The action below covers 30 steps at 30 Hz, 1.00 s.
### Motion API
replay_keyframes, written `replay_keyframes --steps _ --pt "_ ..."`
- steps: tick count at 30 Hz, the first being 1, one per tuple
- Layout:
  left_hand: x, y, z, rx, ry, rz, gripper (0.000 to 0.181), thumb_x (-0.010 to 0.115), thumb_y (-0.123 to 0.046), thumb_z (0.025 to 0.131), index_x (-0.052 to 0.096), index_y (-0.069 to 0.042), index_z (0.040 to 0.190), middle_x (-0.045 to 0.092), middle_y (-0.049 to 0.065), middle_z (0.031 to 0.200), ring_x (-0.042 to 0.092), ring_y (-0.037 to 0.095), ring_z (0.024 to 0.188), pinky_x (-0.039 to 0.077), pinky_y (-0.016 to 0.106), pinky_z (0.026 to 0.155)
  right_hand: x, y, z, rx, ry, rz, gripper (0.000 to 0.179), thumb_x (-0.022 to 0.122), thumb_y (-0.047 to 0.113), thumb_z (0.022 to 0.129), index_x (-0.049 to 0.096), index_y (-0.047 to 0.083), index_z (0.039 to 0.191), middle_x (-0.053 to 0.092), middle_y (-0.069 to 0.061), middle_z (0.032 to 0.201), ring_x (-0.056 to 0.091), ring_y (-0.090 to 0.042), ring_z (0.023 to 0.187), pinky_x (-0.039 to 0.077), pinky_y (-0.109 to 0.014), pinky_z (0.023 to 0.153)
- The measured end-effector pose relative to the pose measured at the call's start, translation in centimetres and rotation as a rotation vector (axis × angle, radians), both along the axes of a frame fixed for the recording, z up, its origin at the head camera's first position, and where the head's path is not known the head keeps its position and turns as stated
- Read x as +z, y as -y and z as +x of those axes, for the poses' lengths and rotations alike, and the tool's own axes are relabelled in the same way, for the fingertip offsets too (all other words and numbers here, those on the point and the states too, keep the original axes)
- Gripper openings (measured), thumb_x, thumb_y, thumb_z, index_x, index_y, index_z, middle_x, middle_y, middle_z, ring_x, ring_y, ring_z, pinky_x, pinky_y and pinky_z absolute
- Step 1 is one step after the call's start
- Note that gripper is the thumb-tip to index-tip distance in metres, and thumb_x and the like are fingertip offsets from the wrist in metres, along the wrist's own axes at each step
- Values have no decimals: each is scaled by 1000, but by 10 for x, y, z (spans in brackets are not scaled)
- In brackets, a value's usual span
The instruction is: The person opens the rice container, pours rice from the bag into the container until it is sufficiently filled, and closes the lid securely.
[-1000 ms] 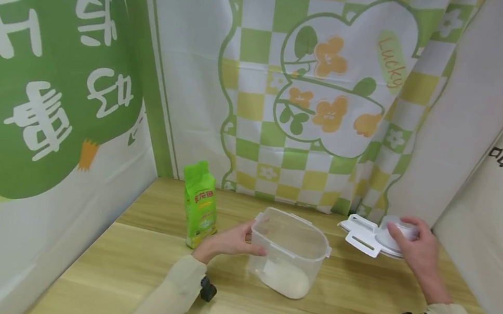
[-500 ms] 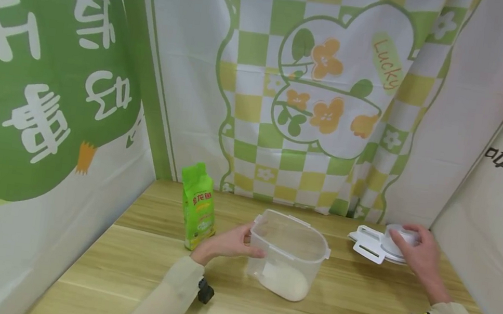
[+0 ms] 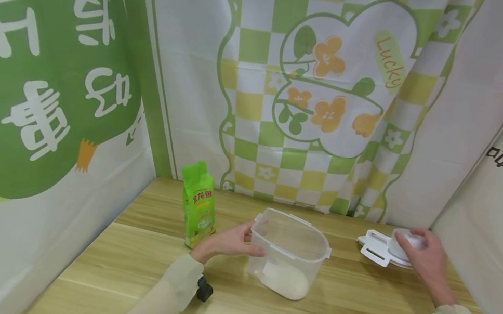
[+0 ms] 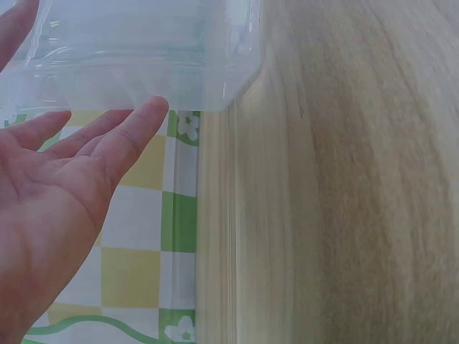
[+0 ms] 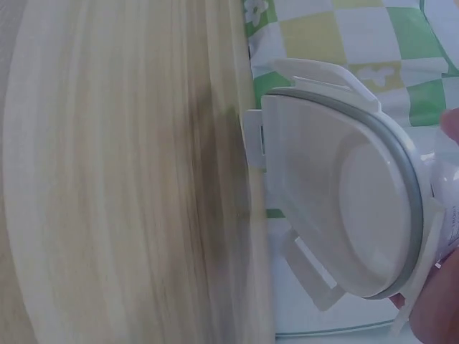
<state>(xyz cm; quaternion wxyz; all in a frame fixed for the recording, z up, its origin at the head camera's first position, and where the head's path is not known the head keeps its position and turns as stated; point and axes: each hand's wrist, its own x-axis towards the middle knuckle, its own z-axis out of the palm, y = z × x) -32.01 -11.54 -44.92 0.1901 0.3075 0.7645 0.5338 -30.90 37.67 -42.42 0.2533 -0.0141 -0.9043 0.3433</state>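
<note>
A clear plastic container (image 3: 288, 258) stands mid-table with white, rice-like contents (image 3: 285, 280) in its bottom. My left hand (image 3: 234, 241) holds its left end, thumb along the near wall. In the left wrist view, the fingers (image 4: 129, 140) meet the container wall (image 4: 143, 64). To the right, my right hand (image 3: 429, 257) grips a white lid (image 3: 379, 248) by the clear round cup (image 3: 406, 243) on its top. The right wrist view shows the lid's underside (image 5: 323, 179), a grey seal round its edge and clip flaps sticking out. The lid appears raised over the table.
A green bag (image 3: 200, 206) with red lettering stands upright on the wooden table (image 3: 134, 268), behind my left wrist. A checked curtain (image 3: 296, 178) hangs along the table's back edge. Printed cloth walls (image 3: 32, 250) close in both sides.
My right hand has carried the lid to the right and a little nearer, away from the container. The left hand and the container have stayed put.
</note>
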Motion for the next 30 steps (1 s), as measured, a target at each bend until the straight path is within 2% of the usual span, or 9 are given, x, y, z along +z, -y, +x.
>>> replay_keyframes --steps 4,9,15,18,21,25,30 --pt "1 0 0 -9 0 -3 92 72 -25 90 11 -16 158 39 21 150 55 30 128 53 35 97 -1 -5 1 14 12 42 57 65 41 91 55 -7 121 52 -33 126 47 -47 114 37 -50 86" --pt "3 1 1 -17 3 -2 91 72 -25 91 11 -17 158 36 23 151 53 32 130 53 36 98 -1 -14 1 78 32 159 57 67 40 90 56 -9 119 52 -36 122 48 -50 109 38 -56 84" --pt "2 3 1 -33 10 9 90 71 -25 91 12 -19 158 37 23 150 53 32 130 53 36 97 -5 -27 2 151 13 258 54 74 32 85 58 -11 114 57 -34 115 51 -48 106 39 -56 84" --pt "4 4 2 -49 14 9 91 71 -24 91 10 -18 158 37 25 150 51 34 132 53 37 98 -5 -30 4 172 52 263 57 74 34 86 56 -11 117 56 -34 118 50 -49 109 39 -58 86" --pt "6 5 3 -46 -2 -14 89 70 -24 92 11 -17 158 43 23 147 52 35 132 53 37 98 -5 -32 6 183 106 276 60 72 37 87 55 -11 119 54 -35 121 48 -50 111 39 -61 89" --pt "9 8 3 -23 -27 -59 85 70 -26 92 17 -15 157 51 18 141 54 34 130 53 36 98 -7 -36 7 180 132 314 57 72 37 87 58 -11 114 57 -35 118 50 -50 109 40 -59 88" --pt "14 15 1 -31 -57 -96 74 69 -25 93 29 -12 153 49 18 143 53 38 129 53 37 97 -10 -40 6 196 153 354 55 73 37 86 61 -11 110 59 -35 113 52 -50 107 41 -58 87"
